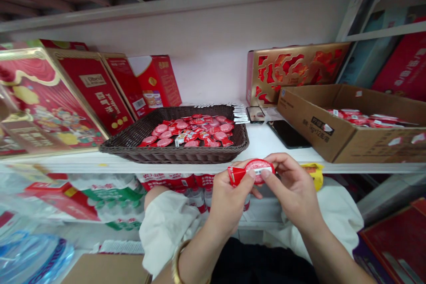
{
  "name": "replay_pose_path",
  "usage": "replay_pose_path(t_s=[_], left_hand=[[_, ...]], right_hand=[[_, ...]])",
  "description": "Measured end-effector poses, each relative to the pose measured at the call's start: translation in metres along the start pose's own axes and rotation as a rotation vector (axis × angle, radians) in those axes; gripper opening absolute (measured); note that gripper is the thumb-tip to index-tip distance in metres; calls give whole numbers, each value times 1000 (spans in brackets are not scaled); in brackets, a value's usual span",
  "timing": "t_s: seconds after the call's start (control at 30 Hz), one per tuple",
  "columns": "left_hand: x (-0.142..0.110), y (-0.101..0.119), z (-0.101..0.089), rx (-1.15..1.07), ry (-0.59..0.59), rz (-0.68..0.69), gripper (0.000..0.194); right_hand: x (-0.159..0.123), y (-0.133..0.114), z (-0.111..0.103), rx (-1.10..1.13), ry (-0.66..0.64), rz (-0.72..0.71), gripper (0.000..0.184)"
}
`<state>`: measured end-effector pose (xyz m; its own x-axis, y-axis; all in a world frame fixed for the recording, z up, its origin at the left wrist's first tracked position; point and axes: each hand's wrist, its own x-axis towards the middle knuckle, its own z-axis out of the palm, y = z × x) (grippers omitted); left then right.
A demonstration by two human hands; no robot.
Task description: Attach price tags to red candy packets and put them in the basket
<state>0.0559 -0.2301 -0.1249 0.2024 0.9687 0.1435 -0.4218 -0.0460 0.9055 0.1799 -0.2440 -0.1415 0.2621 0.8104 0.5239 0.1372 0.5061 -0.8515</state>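
Both my hands hold one small red candy packet (240, 175) with a round pink window and a white label strip (258, 171) across it. My left hand (229, 197) pinches its left side, and the thumb rests by the strip. My right hand (296, 191) grips the right side, its thumb pressed on the strip's end. Just beyond my hands, a dark brown woven basket (186, 156) stands on the white shelf with several similar red packets (199, 131) in it. White label strips (240, 113) line the basket's back right rim.
Right of the basket lie a black phone (289, 134) and an open cardboard box (333, 140) with red packets inside. Red gift boxes (96, 88) stand at the left, a gold box (296, 69) behind. Bottled drinks (113, 197) fill the lower shelf. The shelf edge (100, 167) is near my hands.
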Motion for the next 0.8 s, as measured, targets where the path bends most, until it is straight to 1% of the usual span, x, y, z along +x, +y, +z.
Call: replay_pose_path(t_s=[0.1, 0.23, 0.33, 0.43, 0.57, 0.67, 0.8], left_hand=[[0, -2, -1, -20, 13, -29, 19], [1, -3, -2, -63, 12, -48, 19], [2, -4, -4, -82, -6, -48, 19], [2, -6, -5, -117, -42, -48, 19], [2, -5, -5, -98, -59, -51, 21], [3, -4, -4, -43, -58, -71, 25], [4, -5, -4, 21, -73, -118, 34]], right_hand=[[0, 3, -1, 38, -4, 33, 14], [-1, 6, -3, 87, -11, 56, 22], [-1, 6, -2, 62, -1, 48, 18], [-2, 6, -1, 10, 29, 57, 19], [-2, 6, -1, 17, 13, 39, 18], [-2, 6, -8, -12, 20, 16, 15], [-2, 6, -28, -78, 121, -8, 17]])
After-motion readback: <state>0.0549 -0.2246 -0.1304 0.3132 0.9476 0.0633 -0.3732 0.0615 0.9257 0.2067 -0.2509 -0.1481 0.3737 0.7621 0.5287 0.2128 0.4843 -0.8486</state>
